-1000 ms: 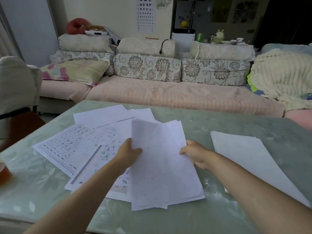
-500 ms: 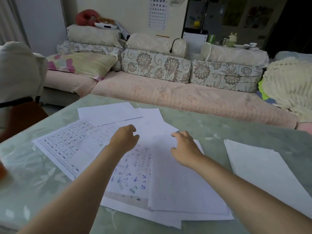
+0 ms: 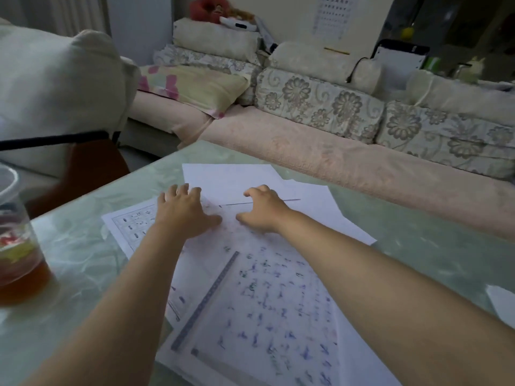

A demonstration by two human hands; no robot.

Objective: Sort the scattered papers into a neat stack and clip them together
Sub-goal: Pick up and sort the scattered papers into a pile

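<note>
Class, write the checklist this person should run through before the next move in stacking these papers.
1. Hands on the papers: ok; left hand and right hand rest on them.
2. Edges aligned: not ok; the papers lie fanned at angles.
3. All sheets gathered: not ok; a stray sheet lies apart, right.
4. Clip at hand: cannot tell; none in view.
5. Drink cup clear of papers: ok; it stands apart, left.

Dim, cool grey indoor light, soft and even, shadows faint, pale sheen on the green table top (image 3: 89, 246), writing on the nearest papers (image 3: 264, 302) smeared by motion blur, sofa (image 3: 334, 151) soft beyond, cup (image 3: 16, 246) stretched by wide-angle bending at the left edge, top right corner dark.
</note>
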